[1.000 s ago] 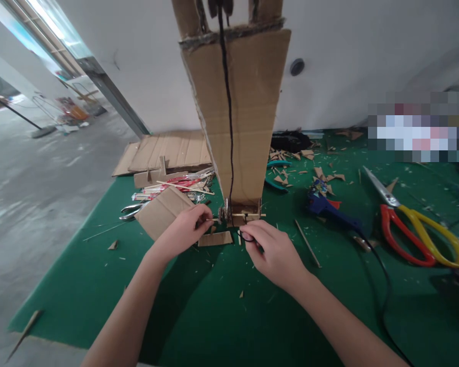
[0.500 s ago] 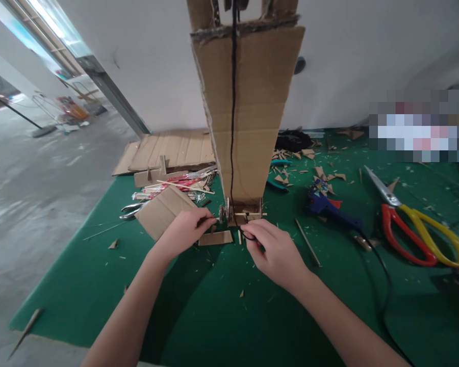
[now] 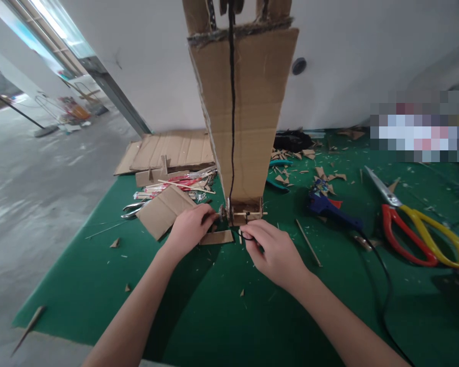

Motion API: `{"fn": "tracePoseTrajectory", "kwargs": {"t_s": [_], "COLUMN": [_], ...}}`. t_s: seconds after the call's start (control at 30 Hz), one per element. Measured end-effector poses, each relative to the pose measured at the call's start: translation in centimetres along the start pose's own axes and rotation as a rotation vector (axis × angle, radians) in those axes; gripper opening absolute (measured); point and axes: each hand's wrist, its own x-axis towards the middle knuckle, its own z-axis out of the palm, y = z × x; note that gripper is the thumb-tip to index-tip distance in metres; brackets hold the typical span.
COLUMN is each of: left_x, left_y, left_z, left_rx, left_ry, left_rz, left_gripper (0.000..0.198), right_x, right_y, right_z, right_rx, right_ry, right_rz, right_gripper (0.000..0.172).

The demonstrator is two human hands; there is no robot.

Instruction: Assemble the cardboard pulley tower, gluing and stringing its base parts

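A tall cardboard tower [image 3: 258,112] stands upright before me, with a black cord [image 3: 232,117] running down its front. Through the small cardboard frame at its foot passes a thin wooden stick [image 3: 241,213], with cardboard discs [image 3: 228,211] at its left side. My left hand [image 3: 189,228] is closed beside those discs, its fingertips pinching the stick's left end, which they mostly hide. Just right of the frame's front, my right hand [image 3: 274,250] pinches the lower part of the cord, which makes a small loop at the fingertips.
A blue glue gun [image 3: 329,210] and red-and-yellow-handled scissors [image 3: 416,227] lie to the right on the green mat [image 3: 222,316]. Cardboard pieces [image 3: 166,209], pliers [image 3: 132,209] and wrapped sticks lie left. Teal-handled pliers [image 3: 278,186] and scraps sit behind.
The cord's lower end has shifted left towards the discs. My left fingers have turned slightly at the stick's end; my right hand stays almost in place. The view has shifted slightly.
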Motion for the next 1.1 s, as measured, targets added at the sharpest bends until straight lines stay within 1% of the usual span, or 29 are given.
{"fn": "tracePoseTrajectory", "kwargs": {"t_s": [0.3, 0.37, 0.6, 0.67, 0.87, 1.1], "left_x": [0.1, 0.1, 0.1, 0.2, 0.3, 0.0], "left_y": [-0.3, -0.2, -0.2, -0.3, -0.4, -0.5], "left_z": [0.6, 0.4, -0.4, -0.3, -0.1, -0.4], "left_rx": [-0.09, -0.107, -0.105, -0.107, -0.203, -0.263], "left_ry": [0.149, 0.139, -0.003, -0.016, 0.037, 0.084], "left_rz": [0.014, 0.001, 0.012, 0.011, 0.039, 0.075], "left_gripper": [0.019, 0.019, 0.031, 0.03, 0.022, 0.018], "right_x": [0.0, 0.0, 0.0, 0.0, 0.0, -0.1], "right_y": [0.0, 0.0, 0.0, 0.0, 0.0, 0.1], "right_z": [0.1, 0.0, -0.1, -0.1, 0.1, 0.1], "right_rx": [-0.013, -0.01, -0.023, -0.023, -0.022, -0.03], "right_ry": [0.003, 0.006, 0.006, 0.007, 0.02, 0.026], "right_rz": [-0.012, -0.021, -0.022, -0.025, -0.04, -0.035], "right_gripper": [0.025, 0.024, 0.024, 0.024, 0.023, 0.022]}}
